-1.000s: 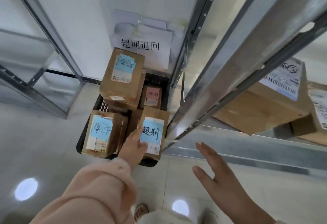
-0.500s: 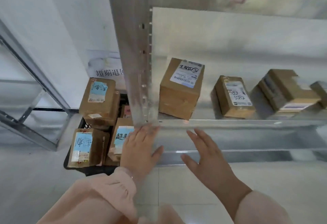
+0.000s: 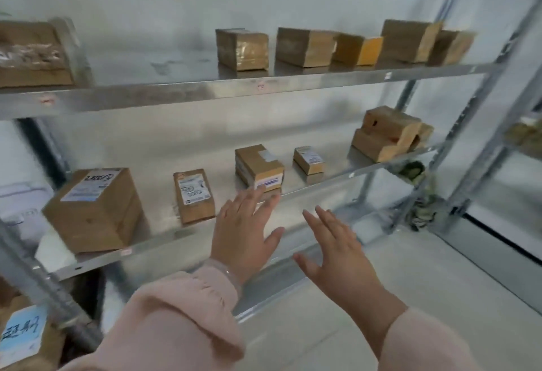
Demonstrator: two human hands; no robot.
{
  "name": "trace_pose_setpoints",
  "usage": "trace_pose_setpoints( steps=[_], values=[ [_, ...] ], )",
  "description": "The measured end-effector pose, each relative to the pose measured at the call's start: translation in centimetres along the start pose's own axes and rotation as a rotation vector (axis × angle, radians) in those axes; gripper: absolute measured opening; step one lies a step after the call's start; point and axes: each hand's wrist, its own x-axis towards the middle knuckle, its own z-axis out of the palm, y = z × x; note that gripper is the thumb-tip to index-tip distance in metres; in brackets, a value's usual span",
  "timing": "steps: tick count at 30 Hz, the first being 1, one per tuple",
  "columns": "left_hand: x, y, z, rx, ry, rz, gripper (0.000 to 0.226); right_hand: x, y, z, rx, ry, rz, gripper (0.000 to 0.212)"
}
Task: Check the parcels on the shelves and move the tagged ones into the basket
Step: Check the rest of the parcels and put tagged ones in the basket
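View has swung right off the basket area since a second ago, onto the shelf rack; both hands have come up from the post to the lower shelf (image 3: 164, 243) front. Only a corner of the blue-tagged parcel (image 3: 22, 334) shows bottom left, below the shelf, handwritten tag reading roughly "超期"; the basket itself can't be made out.

On the lower shelf:
- big box (image 3: 93, 209), white label with a black scrawl on top, unreadable
- slim box (image 3: 193, 194), printed label, text too blurred
- stacked box (image 3: 259, 165), white/blue label on its front end
- small box (image 3: 309, 159), white label
- pile of boxes (image 3: 387, 136) at the far right

Upper shelf (image 3: 176, 92) carries a row of plain brown boxes (image 3: 242, 48), no readable labels.

Left hand (image 3: 243, 233) is empty, fingers spread, palm toward the shelf, fingertips overlapping the stacked box's label; contact can't be told. Right hand (image 3: 337, 250) is empty, spread wide, just beside it. Pink sleeves (image 3: 176, 312) on both arms.
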Motion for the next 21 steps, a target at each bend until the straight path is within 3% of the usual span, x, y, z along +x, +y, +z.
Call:
trace_pose_setpoints(
  steps=[9,12,21],
  values=[
    [8.1,15.6,4.5,-0.144,0.000,0.286,0.058,-5.2,14.7,-6.8,-0.031,0.132,0.322,0.077],
    [11.2,18.8,6.9,-0.179,-0.010,0.361,0.059,-4.9,18.2,-8.0,-0.048,0.199,0.354,0.075],
    [24.0,23.1,17.9,-0.239,-0.078,0.371,0.063,3.2,30.2,-8.8,-0.071,0.201,0.486,0.073]
  ],
)
